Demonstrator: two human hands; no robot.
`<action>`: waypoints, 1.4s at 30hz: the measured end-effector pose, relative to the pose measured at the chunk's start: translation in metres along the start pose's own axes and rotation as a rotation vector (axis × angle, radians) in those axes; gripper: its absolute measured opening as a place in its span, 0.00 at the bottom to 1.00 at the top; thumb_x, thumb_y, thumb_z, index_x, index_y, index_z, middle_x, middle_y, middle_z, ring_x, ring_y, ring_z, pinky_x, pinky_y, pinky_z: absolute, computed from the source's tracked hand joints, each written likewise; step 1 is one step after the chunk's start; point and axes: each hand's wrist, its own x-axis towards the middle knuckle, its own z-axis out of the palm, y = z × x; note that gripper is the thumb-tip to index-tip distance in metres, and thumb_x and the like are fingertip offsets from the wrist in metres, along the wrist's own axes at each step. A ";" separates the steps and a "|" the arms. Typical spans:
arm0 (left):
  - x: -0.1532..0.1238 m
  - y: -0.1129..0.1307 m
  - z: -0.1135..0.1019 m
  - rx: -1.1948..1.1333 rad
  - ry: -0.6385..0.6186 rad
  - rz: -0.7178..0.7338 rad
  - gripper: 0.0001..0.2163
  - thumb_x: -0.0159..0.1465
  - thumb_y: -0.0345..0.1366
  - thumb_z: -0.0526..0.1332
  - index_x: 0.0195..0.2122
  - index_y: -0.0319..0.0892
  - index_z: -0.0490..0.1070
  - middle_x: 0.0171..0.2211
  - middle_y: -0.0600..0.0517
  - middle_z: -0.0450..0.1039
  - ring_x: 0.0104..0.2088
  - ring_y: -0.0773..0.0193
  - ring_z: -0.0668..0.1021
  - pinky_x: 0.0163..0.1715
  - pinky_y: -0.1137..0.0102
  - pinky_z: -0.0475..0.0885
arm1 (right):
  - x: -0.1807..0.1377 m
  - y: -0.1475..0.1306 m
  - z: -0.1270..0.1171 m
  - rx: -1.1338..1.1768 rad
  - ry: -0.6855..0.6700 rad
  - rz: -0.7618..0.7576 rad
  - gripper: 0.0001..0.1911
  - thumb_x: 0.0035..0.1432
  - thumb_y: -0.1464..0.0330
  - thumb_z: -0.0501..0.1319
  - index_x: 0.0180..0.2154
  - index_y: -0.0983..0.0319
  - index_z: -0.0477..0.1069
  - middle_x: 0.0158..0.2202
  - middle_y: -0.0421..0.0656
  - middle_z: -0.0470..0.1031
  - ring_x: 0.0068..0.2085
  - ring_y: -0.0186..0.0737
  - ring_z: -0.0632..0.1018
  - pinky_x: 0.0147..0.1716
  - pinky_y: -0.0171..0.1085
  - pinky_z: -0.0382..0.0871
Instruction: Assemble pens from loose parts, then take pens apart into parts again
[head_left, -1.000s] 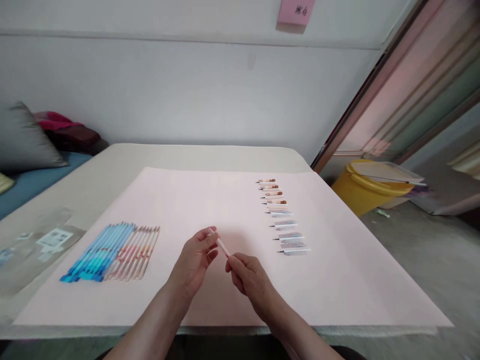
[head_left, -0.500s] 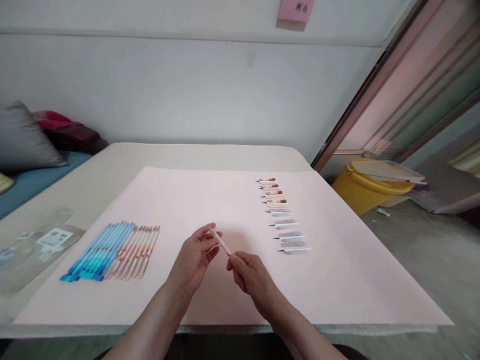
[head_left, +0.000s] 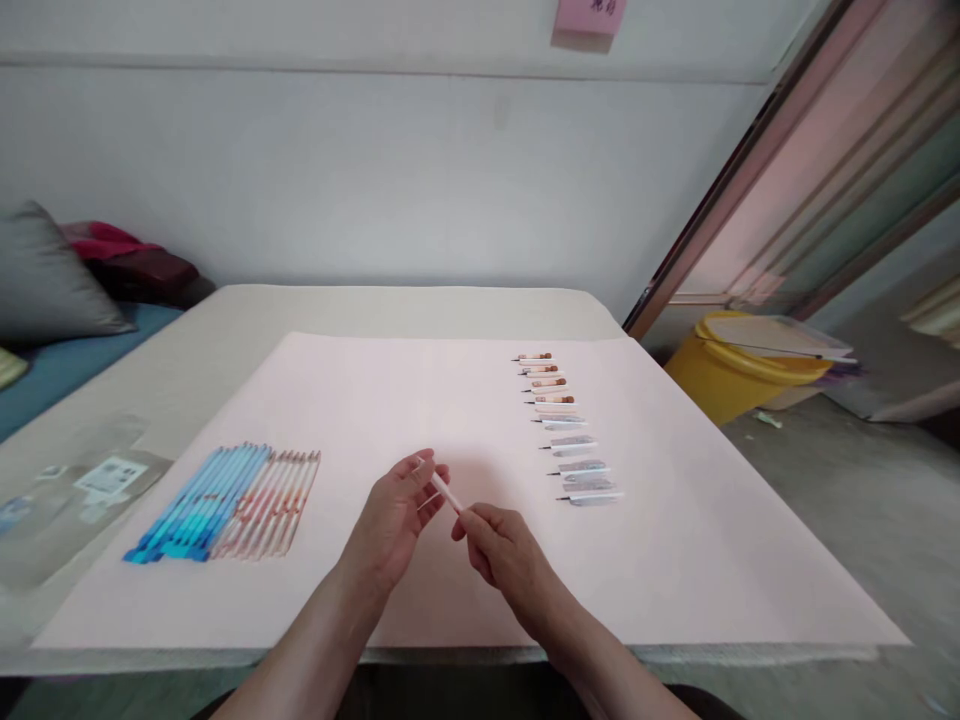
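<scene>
Between my two hands, above the pale pink sheet [head_left: 420,385], is a slim whitish pen [head_left: 448,493] held at a slant. My left hand [head_left: 397,515] has its thumb and fingers closed about the upper end. The lower end sits in the grip of my right hand [head_left: 499,550], which covers part of it. To the left lie several blue pens [head_left: 214,490] side by side, touching a row of clear pens with reddish-brown marks [head_left: 274,500]. At right, several thin white refills with dark tips [head_left: 585,497] lie in a column beside small brown or greyish pieces.
A clear plastic bag with a label [head_left: 105,480] lies left of the sheet on the white table [head_left: 420,312]. Beyond the table's right edge stands a yellow bin [head_left: 709,385]. A grey cushion [head_left: 52,280] rests at far left, and a wall [head_left: 360,180] rises behind.
My left thumb has shifted slightly along the pen's upper end, and its fingers have moved a little. My right hand keeps its hold nearly unchanged.
</scene>
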 end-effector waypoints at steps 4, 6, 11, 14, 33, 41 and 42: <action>-0.001 0.001 0.000 -0.002 -0.036 0.015 0.15 0.54 0.29 0.64 0.44 0.39 0.70 0.41 0.44 0.72 0.42 0.63 0.74 0.41 0.69 0.69 | 0.000 -0.001 -0.001 0.004 0.012 0.003 0.11 0.56 0.66 0.52 0.24 0.63 0.65 0.11 0.32 0.56 0.15 0.27 0.55 0.16 0.29 0.47; -0.001 0.000 0.000 0.053 0.027 0.045 0.15 0.54 0.30 0.65 0.43 0.40 0.70 0.38 0.47 0.72 0.38 0.66 0.74 0.37 0.72 0.69 | -0.001 -0.001 -0.001 0.011 0.003 -0.001 0.11 0.56 0.65 0.52 0.24 0.63 0.65 0.11 0.32 0.55 0.16 0.26 0.55 0.16 0.29 0.46; 0.000 -0.001 0.000 0.025 -0.006 -0.012 0.15 0.54 0.32 0.64 0.43 0.40 0.69 0.41 0.44 0.72 0.41 0.62 0.75 0.39 0.69 0.70 | -0.003 -0.001 -0.001 0.020 0.006 -0.006 0.12 0.57 0.65 0.52 0.25 0.63 0.65 0.12 0.32 0.55 0.16 0.27 0.54 0.16 0.29 0.46; -0.001 -0.001 -0.001 0.003 -0.038 -0.013 0.14 0.55 0.29 0.63 0.44 0.39 0.69 0.41 0.42 0.73 0.43 0.61 0.75 0.41 0.68 0.69 | -0.002 0.000 -0.001 0.021 0.006 -0.008 0.11 0.57 0.65 0.52 0.25 0.63 0.65 0.11 0.32 0.55 0.16 0.27 0.54 0.16 0.29 0.46; -0.001 -0.007 -0.001 0.019 0.050 0.010 0.11 0.53 0.26 0.64 0.38 0.38 0.70 0.36 0.44 0.73 0.35 0.66 0.75 0.33 0.73 0.71 | 0.000 0.002 0.000 0.033 0.002 0.024 0.11 0.56 0.66 0.52 0.24 0.63 0.64 0.11 0.32 0.55 0.15 0.27 0.55 0.16 0.30 0.45; 0.003 -0.007 -0.002 -0.020 0.096 0.076 0.08 0.49 0.29 0.68 0.28 0.39 0.68 0.30 0.54 0.67 0.29 0.73 0.71 0.30 0.76 0.69 | -0.001 0.003 0.000 0.007 0.002 0.026 0.11 0.55 0.66 0.53 0.24 0.63 0.65 0.11 0.32 0.56 0.15 0.26 0.55 0.16 0.29 0.46; 0.003 -0.006 -0.003 -0.029 0.097 0.081 0.09 0.49 0.30 0.68 0.28 0.39 0.68 0.29 0.55 0.66 0.28 0.73 0.70 0.30 0.76 0.69 | -0.001 0.003 0.000 0.005 0.004 0.027 0.11 0.55 0.66 0.53 0.24 0.63 0.65 0.11 0.32 0.56 0.15 0.26 0.55 0.16 0.29 0.46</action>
